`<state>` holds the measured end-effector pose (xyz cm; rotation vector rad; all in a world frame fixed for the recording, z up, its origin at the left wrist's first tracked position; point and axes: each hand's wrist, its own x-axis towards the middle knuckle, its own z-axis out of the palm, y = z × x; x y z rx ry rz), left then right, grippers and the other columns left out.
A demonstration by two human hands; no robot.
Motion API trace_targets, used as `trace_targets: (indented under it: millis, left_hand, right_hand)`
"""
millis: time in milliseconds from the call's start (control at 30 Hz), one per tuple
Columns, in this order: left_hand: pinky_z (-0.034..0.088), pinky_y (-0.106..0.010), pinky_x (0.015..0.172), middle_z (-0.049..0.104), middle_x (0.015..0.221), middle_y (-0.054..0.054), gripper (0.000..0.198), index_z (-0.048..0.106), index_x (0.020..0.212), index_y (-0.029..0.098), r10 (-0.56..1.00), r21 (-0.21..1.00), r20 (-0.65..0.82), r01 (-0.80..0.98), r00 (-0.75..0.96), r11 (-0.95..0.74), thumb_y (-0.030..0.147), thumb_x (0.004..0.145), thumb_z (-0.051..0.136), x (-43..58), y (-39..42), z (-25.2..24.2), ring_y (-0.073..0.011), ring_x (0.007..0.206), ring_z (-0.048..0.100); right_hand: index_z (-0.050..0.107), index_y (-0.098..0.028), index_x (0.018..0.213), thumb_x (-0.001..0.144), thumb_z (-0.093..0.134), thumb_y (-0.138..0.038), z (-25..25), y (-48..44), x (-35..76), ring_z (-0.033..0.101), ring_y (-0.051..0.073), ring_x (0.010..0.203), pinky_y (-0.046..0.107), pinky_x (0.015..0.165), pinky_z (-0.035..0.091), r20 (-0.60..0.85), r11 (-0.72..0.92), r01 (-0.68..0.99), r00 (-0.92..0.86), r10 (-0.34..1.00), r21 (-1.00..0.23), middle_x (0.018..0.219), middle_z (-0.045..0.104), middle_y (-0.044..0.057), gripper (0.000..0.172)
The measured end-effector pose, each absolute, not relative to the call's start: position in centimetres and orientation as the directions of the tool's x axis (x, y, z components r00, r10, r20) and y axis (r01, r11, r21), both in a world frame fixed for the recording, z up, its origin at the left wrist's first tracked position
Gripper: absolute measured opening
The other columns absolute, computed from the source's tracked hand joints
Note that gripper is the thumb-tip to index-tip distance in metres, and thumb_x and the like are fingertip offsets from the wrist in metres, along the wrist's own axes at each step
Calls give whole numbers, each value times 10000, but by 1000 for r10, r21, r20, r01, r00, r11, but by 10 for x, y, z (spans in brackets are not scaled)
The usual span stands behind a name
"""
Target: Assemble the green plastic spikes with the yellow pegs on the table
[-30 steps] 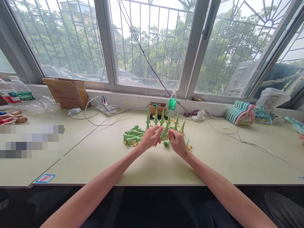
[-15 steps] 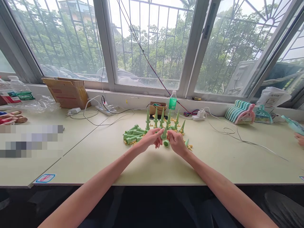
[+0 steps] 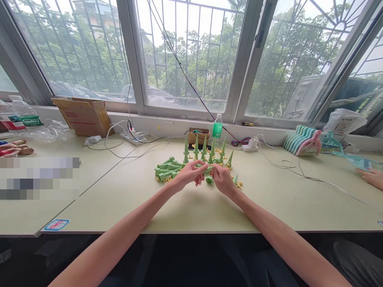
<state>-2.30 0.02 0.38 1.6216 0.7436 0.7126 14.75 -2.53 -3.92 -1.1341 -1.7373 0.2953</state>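
Note:
My left hand (image 3: 193, 173) is closed on a green cone piece (image 3: 208, 170), which lies tilted with its tip to the right. The fingers of my right hand (image 3: 222, 178) pinch at the tip end of that piece. Behind my hands, several green spikes (image 3: 212, 150) with yellow parts stand upright in a row. Green tubes (image 3: 168, 169) lie in a pile left of my left hand. A short green ring-shaped part (image 3: 209, 181) rests on the table between my hands. Yellow pieces (image 3: 239, 185) lie just right of my right hand.
A green-labelled bottle (image 3: 218, 126) and a small cardboard box (image 3: 199, 136) stand behind the spikes. Cables and a power strip (image 3: 133, 137) lie at the back left, near a larger box (image 3: 83, 117). Hangers (image 3: 303, 141) stand at the right. Another person's hand (image 3: 371, 177) is at the right edge.
The green cone between my hands has tipped from upright to nearly level, its tip now at my right fingers. At the right edge, the other person's hand has moved further into view.

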Motion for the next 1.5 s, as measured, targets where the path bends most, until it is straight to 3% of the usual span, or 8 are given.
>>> trace_targets:
  millis: [567,800,867,1033,1167,1333,1500]
  left_hand:
    - [452,-220,442,558,634,5,499,570,1043,177,753,900,126,244,646,-360,619,812,539,-23,0,-2,-130,532,576]
    - [476,-233,468,617,1031,-80,471,568,1006,186,674,871,84,274,734,-408,607,794,559,-23,-4,-3,-127,595,624]
    - [475,-234,479,628,990,-66,469,569,1005,188,687,862,96,285,720,-418,607,795,557,-23,-6,-1,-121,576,617]
    - [447,-232,479,617,663,0,528,564,1052,180,731,865,50,337,680,-372,637,790,540,-22,-9,2,-119,470,572]
    - [414,-226,448,607,591,4,592,554,1098,169,749,892,-3,341,662,-297,658,765,561,-21,-8,0,-115,432,539]
    - [422,-233,450,558,539,23,564,562,1037,151,760,957,-4,224,650,-186,620,733,639,-19,-5,-1,-107,438,520]
    - [448,-249,483,540,545,32,550,559,1013,133,798,990,33,90,601,-109,542,689,733,-16,-2,-1,-107,457,543]
  right_hand:
    - [408,-190,645,920,384,-297,-40,-25,150,394,108,555,230,536,282,538,489,574,-97,837,-657,588,480,-28,296]
    - [547,-193,791,911,411,-252,-37,-33,149,621,161,713,254,724,431,475,621,435,-405,781,-652,749,693,16,191]
    - [547,-193,785,926,406,-298,-37,-33,149,620,165,692,259,712,436,484,610,455,-371,792,-649,749,697,27,226]
    - [487,-197,710,935,404,-376,-37,-31,149,585,162,651,249,643,415,540,589,491,-257,802,-642,699,668,30,299]
    - [451,-193,688,953,351,-425,-35,-32,148,487,136,575,237,563,359,529,524,545,-164,832,-655,632,586,15,366]
    - [397,-194,657,954,337,-418,-36,-30,147,345,108,529,233,525,283,564,513,588,-115,818,-625,564,434,-28,376]
    - [370,-199,648,957,340,-388,-37,-29,145,308,102,508,234,505,255,581,515,573,-81,810,-638,547,384,-41,363]
